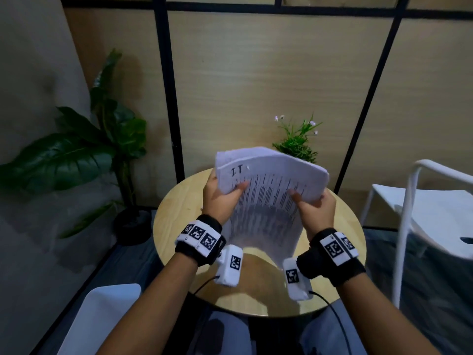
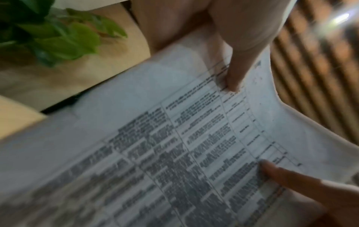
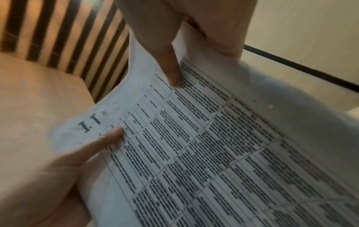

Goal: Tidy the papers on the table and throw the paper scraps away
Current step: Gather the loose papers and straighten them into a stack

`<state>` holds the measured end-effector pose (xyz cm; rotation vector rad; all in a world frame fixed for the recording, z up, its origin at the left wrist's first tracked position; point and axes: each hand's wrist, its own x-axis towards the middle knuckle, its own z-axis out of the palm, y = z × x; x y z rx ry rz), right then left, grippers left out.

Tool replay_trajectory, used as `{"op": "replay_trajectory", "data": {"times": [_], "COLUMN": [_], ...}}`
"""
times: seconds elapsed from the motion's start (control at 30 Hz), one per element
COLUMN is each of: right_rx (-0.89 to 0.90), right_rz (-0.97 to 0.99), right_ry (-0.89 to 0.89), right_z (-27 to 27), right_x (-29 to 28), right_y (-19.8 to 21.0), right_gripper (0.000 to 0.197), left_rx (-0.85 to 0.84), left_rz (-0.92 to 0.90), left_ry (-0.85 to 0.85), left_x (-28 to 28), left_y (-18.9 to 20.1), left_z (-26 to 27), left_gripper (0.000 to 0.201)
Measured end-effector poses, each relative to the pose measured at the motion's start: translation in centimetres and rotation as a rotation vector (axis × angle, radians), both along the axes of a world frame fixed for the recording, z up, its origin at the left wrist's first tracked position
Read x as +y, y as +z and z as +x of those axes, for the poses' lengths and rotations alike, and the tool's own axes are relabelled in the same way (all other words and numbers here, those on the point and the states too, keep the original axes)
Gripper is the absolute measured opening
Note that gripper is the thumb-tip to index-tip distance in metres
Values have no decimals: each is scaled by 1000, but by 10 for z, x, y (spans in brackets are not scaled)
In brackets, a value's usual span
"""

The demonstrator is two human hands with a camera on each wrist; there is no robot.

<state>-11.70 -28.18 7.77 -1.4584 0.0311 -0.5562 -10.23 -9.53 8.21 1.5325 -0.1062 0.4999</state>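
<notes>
Mid-tidy: left hand (image 1: 217, 198) and right hand (image 1: 316, 210) each had a pinching grip on the paper stack (image 1: 268, 190), held upright above the round counter (image 1: 174, 219); next probably square edges, set it down flat

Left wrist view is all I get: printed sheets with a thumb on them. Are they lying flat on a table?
Observer: No. The stack of papers stands upright on the round table, its top curling toward the person.
Operator: One hand or two?
Observer: Two. The left hand grips the left edge, the right hand the right edge.
Operator: Anything else on the table?
Observer: A small flowering plant behind the stack. No scraps are visible.
</notes>
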Motion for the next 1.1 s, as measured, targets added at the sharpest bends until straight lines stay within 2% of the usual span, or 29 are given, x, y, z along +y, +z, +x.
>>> {"op": "replay_trajectory", "data": {"times": [0.07,0.17,0.23,0.3,0.37,0.47,0.53,0.63,0.7,0.77,0.87,0.93,1.07,1.1], "right_rx": [-79,53,142,160,118,11,11,117,173,171,40,11,176,206], "right_rz": [-8,-148,-150,-136,-107,-23,-23,-170,-213,-171,-113,-82,-161,-166], "right_ry": [12,54,15,-36,-50,-35,-22,-5,-18,-49,-14,13,38,34], "right_z": [-3,-5,-3,1,4,4,1,-3,1,7,10,8,-1,-2], "right_x": [-2,2,4,4,3,-1,-1,1,3,6,8,7,2,1], "right_y": [5,-18,-34,-31,-17,1,-8,-46,-57,-45,-16,-13,-63,-71], "right_gripper": [39,60,56,39,28,21,22,32,32,30,26,26,50,50], "left_rx": [-8,107,160,139,85,-38,-50,93,159,131,46,53,175,208], "left_rz": [-34,15,67,84,72,27,33,72,67,78,20,-38,57,67], "left_ry": [-32,-48,-43,-35,-5,63,60,5,-17,2,33,19,23,15], "left_x": [2,4,0,-7,-12,-13,-11,-6,-7,-8,-5,-2,4,6], "left_y": [0,-23,-34,-30,-12,6,-3,-38,-45,-32,-7,-8,-51,-57], "left_z": [3,4,5,7,5,1,-3,-7,-7,-4,-1,0,-6,-7], "left_gripper": [52,50,48,33,23,24,27,30,28,23,25,26,30,30]}}
